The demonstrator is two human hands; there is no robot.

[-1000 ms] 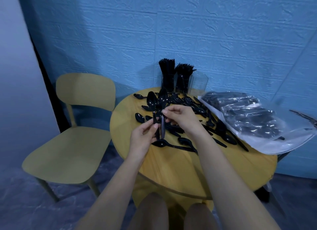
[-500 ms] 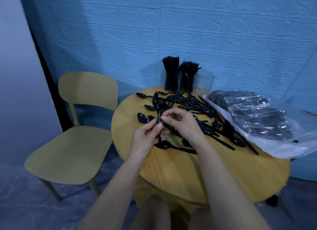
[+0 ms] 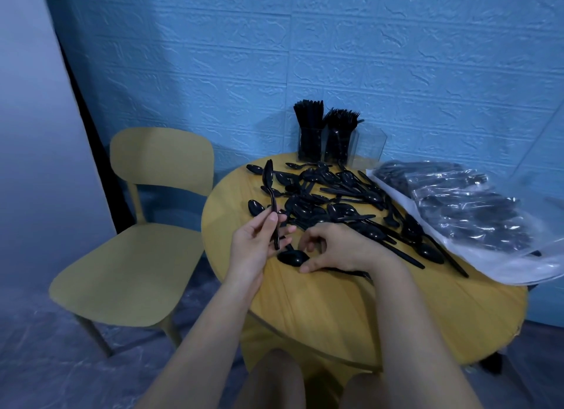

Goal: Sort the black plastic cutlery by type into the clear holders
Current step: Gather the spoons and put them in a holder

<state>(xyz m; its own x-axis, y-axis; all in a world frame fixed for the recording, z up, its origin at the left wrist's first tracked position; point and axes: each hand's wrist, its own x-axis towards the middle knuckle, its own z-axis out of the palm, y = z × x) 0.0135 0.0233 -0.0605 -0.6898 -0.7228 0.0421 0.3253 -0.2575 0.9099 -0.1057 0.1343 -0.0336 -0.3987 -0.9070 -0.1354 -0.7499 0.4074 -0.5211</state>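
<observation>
Right hand (image 3: 338, 247) dropped from upright glossy black spoon (image 3: 271, 195), now pinching flat spoon (image 3: 293, 257); left hand (image 3: 256, 241) grips upright one.

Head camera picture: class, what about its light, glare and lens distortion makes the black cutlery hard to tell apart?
Head view: dim bluish light merges the spoon pile into one dark mass; glare streaks the plastic bag; wide-angle bending curves the wall edge at left.
</observation>
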